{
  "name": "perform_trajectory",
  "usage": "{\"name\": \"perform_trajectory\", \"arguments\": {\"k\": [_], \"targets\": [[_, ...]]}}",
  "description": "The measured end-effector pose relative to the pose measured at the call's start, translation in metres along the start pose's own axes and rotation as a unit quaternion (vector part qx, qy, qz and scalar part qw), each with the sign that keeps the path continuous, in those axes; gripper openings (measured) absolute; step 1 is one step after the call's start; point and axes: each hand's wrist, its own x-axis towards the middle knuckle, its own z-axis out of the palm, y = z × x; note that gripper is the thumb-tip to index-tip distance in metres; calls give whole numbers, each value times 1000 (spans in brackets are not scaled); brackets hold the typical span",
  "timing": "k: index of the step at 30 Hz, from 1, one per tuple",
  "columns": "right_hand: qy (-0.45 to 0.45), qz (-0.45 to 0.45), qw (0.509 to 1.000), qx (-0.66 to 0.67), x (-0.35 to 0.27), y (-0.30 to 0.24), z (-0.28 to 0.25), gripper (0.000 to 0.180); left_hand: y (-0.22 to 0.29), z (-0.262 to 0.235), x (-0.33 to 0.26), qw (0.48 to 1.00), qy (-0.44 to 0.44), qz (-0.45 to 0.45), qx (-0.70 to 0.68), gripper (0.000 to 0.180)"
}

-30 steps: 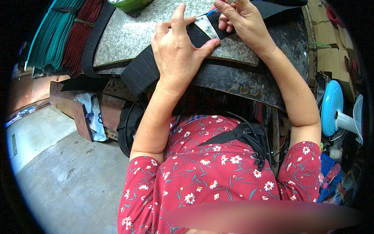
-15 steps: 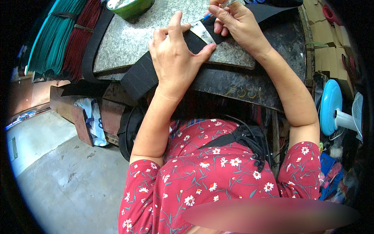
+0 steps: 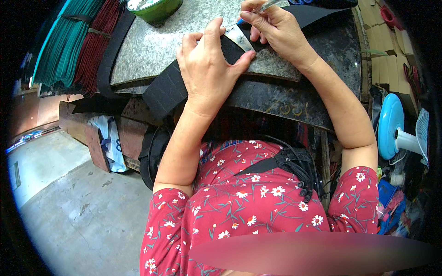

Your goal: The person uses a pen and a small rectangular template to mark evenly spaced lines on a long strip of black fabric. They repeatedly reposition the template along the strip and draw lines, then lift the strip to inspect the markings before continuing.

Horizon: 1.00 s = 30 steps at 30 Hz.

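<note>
My left hand [image 3: 206, 69] presses a flat metal plate [image 3: 238, 38] down on a black strip of material [image 3: 166, 91]. Its thumb rests at the plate's near end and the fingertips at the far end. My right hand [image 3: 284, 36] pinches a pen [image 3: 266, 6] with a clear barrel and a blue tip. The pen's tip is at the far end of the plate, close to my left fingertips. Beneath my hands the strip crosses a speckled grey stone slab [image 3: 138, 60], and its near end hangs over the slab's front edge.
Bundles of teal strips [image 3: 69, 41] and dark red strips [image 3: 98, 39] lie at the left. A green bowl [image 3: 159, 13] with white contents stands at the back of the slab. Another black strip [image 3: 317, 14] lies far right. A blue-and-white fan [image 3: 390, 124] stands right of the dark table [image 3: 285, 99].
My right hand and the pen have shifted slightly left and up along the metal plate's far end. My left hand stays in place, with its index finger leaning a little further right.
</note>
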Motion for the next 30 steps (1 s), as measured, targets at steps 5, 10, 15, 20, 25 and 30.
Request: {"name": "perform_trajectory", "arguments": {"k": [5, 10, 15, 20, 25, 30], "targets": [[10, -9, 1000, -12, 0, -1, 0, 16, 0, 0, 0, 1000, 1, -2, 0, 89], [9, -13, 1000, -18, 0, 0, -1, 16, -1, 1, 0, 1000, 0, -3, -2, 91], [15, -15, 1000, -13, 1, 0, -1, 16, -1, 1, 1, 1000, 3, -1, 2, 89], [5, -6, 1000, -13, 2, -2, 0, 16, 1, -1, 1, 999, -30, -5, 22, 62], [-1, -52, 994, -92, 5, -4, 3, 20, 1, 0, 2, 998, -33, 15, 42, 41], [7, -26, 999, -44, 7, -2, 4, 19, 1, -1, 2, 999, -32, 12, 41, 43]]}}
